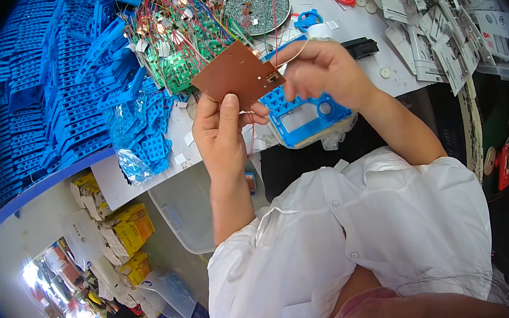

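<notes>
The left hand (221,131) gripped the near edge of a flat, brown, roughly square circuit board (236,74), thumb pressed flat on its smooth face and the other fingers curled behind. The right hand (320,70) pinched the board's right corner, fingers closed on it; thin wires (284,61) ran from that corner in a loop past the knuckles. The board was held tilted above the white table (371,26), clear of its surface.

Just beneath the hands lay a blue plastic frame (306,115), rectangular, with a grid of small openings, a pale window and a round hole. On the far side sat a tangled heap of green circuit boards (176,48) with red and coloured leads, and a round tray of small grey parts (257,8). Stacked blue plastic frames (41,101) filled the left; grey moulded panels (458,16) crowded the right. Open table surface remained only in a narrow strip to the right of the hands, ending at the table's near edge.
</notes>
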Motion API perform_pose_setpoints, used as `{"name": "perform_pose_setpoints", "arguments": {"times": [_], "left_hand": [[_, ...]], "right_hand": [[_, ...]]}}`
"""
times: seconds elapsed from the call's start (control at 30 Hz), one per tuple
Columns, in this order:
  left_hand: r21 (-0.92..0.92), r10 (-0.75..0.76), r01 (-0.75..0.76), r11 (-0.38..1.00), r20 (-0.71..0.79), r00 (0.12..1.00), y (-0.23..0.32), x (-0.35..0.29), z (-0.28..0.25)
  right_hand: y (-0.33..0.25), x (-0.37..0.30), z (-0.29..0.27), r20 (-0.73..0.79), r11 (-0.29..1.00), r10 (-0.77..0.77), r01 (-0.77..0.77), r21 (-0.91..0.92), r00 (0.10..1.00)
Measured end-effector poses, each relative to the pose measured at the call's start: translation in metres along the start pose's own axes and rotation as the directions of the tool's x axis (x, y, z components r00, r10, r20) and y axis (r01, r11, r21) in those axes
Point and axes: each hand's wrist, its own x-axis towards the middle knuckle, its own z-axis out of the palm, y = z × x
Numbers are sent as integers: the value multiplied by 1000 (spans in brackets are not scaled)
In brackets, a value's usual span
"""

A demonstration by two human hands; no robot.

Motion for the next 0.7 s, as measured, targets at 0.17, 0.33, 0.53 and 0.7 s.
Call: {"name": "perform_pose_setpoints", "arguments": {"times": [0.17, 0.33, 0.53, 0.7], "left_hand": [[-114, -10, 10, 993, -5, 1000, -9, -2, -1], [-197, -2, 1, 980, -3, 1000, -12, 0, 16], [-216, 33, -30, 976, 9, 999, -12, -1, 18], [-292, -13, 11, 956, -5, 1000, -19, -1, 6]], "right_hand": [[0, 3, -7, -179, 985, 73, -43, 168, 981], [6, 7, 6, -146, 958, 281, -267, 108, 949], [-6, -5, 11, -1, 924, 325, -318, -215, 946], [-27, -30, 8, -130, 844, -238, 139, -518, 962]]}}
